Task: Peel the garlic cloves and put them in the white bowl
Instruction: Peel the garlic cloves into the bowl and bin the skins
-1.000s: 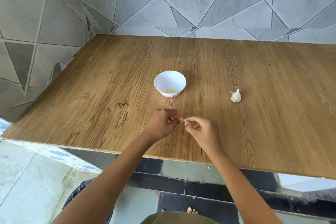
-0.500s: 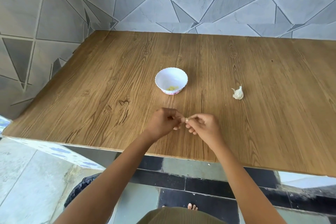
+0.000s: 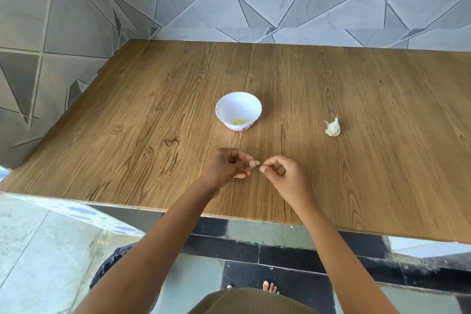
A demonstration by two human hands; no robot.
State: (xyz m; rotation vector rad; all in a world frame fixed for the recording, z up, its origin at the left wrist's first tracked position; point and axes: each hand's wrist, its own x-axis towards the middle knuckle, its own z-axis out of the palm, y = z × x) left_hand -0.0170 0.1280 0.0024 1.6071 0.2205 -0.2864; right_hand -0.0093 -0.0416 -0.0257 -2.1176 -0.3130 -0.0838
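While the left hand [image 3: 226,166] pinches a small yellowish garlic clove [image 3: 257,162] by one end, the right hand [image 3: 283,173] curls in beside it, thumb and forefinger nipping at the free tip. That's likely to strip papery skin, though any skin is too small to make out. Both hands hover low over the wood-grain tabletop [image 3: 127,135]. Just beyond sits the scalloped white bowl [image 3: 229,109], with pale peeled cloves [image 3: 239,121] in its bottom. Off right lies the lumpy, papery garlic bulb [image 3: 332,128], well apart.
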